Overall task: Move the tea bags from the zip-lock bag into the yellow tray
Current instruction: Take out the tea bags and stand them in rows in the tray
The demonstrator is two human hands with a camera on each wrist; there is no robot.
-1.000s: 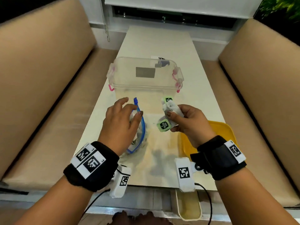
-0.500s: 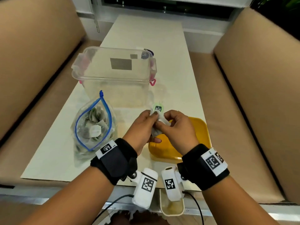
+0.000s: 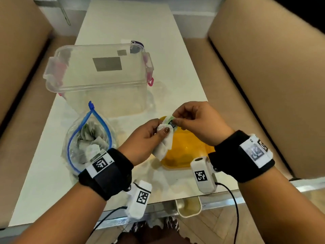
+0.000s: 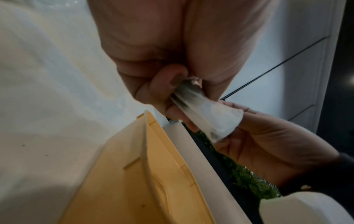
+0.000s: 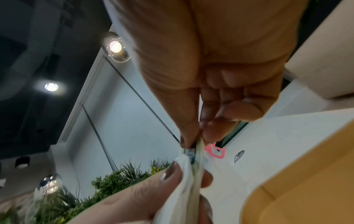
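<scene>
- The left hand [image 3: 144, 138] is covering part of the white tea bags [image 3: 164, 147], so their count is staying unclear.
- The right hand [image 3: 197, 120] is hiding one end of the green tag [image 3: 171, 122]; its print is reading too small to make out.
- Both hands and the wrist camera are blocking much of the yellow tray [image 3: 182, 152].
- The left wristband is overlapping the near end of the zip-lock bag [image 3: 88, 138].
- The bench [image 3: 123, 23] is running out of the head view at its far edge.
- In the left wrist view, the tea bags [image 4: 206, 115] are showing blurred.
</scene>
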